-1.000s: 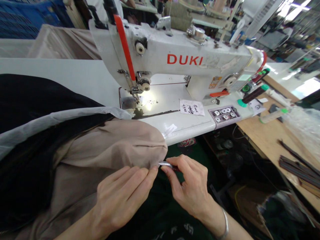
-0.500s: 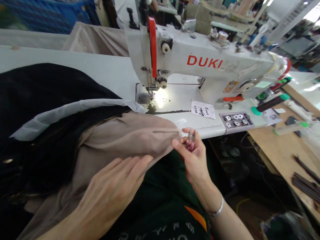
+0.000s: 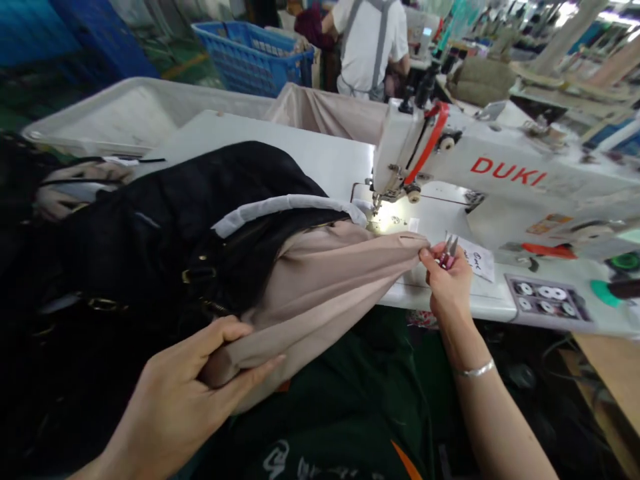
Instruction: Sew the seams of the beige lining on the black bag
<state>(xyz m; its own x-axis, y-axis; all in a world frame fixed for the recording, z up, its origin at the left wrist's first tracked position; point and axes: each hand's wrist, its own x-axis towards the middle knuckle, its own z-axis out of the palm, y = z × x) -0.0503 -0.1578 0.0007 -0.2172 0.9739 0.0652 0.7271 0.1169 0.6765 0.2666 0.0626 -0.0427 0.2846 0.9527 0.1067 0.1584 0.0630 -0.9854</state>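
A beige lining spreads out of a black bag-like piece with brass-coloured fittings. My left hand is closed round a fold of this lining, thumb above and fingers below. At the other end, my right hand pinches the lining's tip between thumb and finger. Small thread snips with pink handles rest in that same hand, blades pointing up. The lining is drawn out between both hands. A white strip curves along the black piece's edge, its end close to the needle area of the sewing machine.
The machine's white table runs behind the fabric. A bobbin tray and a paper note lie on the right. Beyond stand a pale bin and a blue basket. A co-worker in white faces away.
My left hand has gone from lying flat on the lining to gripping a fold. The view has swung left, and the lining is pulled longer to the right.
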